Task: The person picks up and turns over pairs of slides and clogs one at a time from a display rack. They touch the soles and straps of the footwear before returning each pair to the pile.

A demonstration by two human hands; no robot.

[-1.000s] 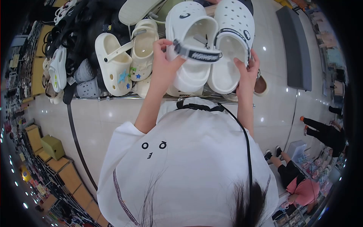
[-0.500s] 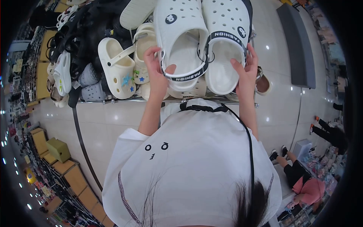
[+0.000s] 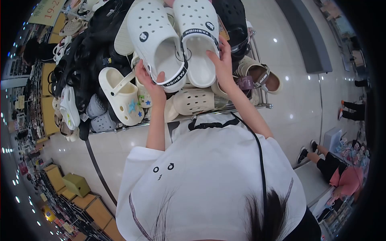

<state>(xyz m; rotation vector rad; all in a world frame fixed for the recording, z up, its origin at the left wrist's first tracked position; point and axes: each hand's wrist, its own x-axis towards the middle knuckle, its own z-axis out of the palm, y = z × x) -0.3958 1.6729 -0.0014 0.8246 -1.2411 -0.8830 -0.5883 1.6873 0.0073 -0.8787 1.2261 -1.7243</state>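
Note:
A pair of white clogs with holes and black "FASHION" straps is held over the shoe pile, heels toward me. My left hand [image 3: 150,84] is closed on the heel end of the left white clog [image 3: 148,24], thumb at the strap. My right hand [image 3: 222,66] grips the outer side of the right white clog [image 3: 197,20], its thumb at the opening. A thin dark loop [image 3: 183,52] shows between the two clogs. Beneath them lie a beige clog [image 3: 193,101] and, to the left, a cream clog [image 3: 122,96] with blue star charms.
Black shoes [image 3: 94,48] are heaped at the left, with grey clogs [image 3: 103,122] near the metal rack rail [image 3: 257,106]. A brown-lined shoe [image 3: 268,82] sits at the rack's right corner. A person in pink [image 3: 350,178] is at the lower right; a green box [image 3: 76,184] stands lower left.
Both hands and the white clogs have shifted left and slightly up in view. The view has turned, and more shoes on the rack's right side now show.

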